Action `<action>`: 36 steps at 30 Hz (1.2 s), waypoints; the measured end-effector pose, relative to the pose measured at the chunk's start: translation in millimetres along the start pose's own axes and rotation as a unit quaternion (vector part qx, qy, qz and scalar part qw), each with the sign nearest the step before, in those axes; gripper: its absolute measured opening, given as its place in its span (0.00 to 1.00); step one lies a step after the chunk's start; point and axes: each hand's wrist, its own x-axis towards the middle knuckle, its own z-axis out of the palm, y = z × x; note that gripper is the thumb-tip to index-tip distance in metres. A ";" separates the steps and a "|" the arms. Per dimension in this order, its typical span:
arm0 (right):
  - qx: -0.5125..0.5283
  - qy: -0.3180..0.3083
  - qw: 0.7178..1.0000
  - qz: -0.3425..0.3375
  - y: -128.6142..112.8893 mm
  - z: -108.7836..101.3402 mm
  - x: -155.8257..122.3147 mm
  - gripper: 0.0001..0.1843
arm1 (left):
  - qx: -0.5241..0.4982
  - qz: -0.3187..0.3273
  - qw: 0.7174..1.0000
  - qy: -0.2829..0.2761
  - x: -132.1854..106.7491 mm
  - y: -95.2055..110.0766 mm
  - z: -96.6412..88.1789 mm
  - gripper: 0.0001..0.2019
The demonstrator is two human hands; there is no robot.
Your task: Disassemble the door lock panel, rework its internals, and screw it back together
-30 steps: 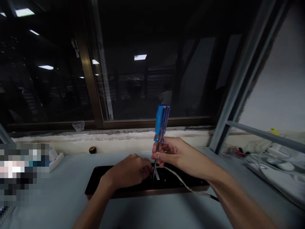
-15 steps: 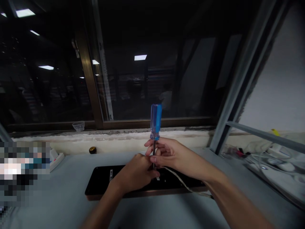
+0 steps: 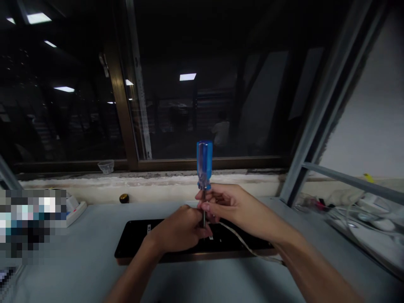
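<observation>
A screwdriver (image 3: 204, 162) with a clear and blue handle stands upright in front of me, handle up. The fingers of my right hand (image 3: 232, 204) pinch its metal shaft just below the handle. Lower down, my left hand (image 3: 179, 229) is closed around the same shaft. Both hands are over a long black box (image 3: 134, 240) with copper-coloured sides and small white labels. The shaft's tip is hard to make out against the dark top. A pale cable (image 3: 240, 240) runs from behind the right hand across the box to its right front edge.
The box lies on a grey-blue table (image 3: 78, 252). A small dark and gold round cap (image 3: 124, 198) sits at the back. On the window ledge rests a clear plastic cup (image 3: 106, 166). A white power strip (image 3: 74, 212) lies left; white cables (image 3: 362, 214) lie right, beyond the metal frame.
The screwdriver has turned about its axis, and its handle has shifted slightly left and down. My right fingers have closed up more around the shaft. The left hand keeps its hold.
</observation>
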 end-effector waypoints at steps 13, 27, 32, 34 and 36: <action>-0.318 0.189 0.929 -0.008 2.1 7.5 3.2 0.16 | 0.049 -0.026 0.995 0.081 -38.9 25.7 -30.9 0.11; -0.198 0.194 0.961 0.004 6.2 21.3 6.8 0.22 | 0.106 -0.289 0.945 0.113 -178.7 -33.1 40.8 0.09; -0.151 0.195 0.969 0.017 4.4 14.0 5.4 0.26 | 0.146 -0.271 0.945 0.108 -173.6 -43.0 50.5 0.08; -0.104 0.224 0.969 0.014 0.8 7.3 3.6 0.25 | 0.155 -0.268 0.945 0.104 -171.0 -43.0 50.3 0.10; -0.047 0.252 0.967 -0.003 -4.6 -0.8 0.1 0.24 | 0.161 -0.257 0.945 0.119 -170.5 -45.0 51.1 0.11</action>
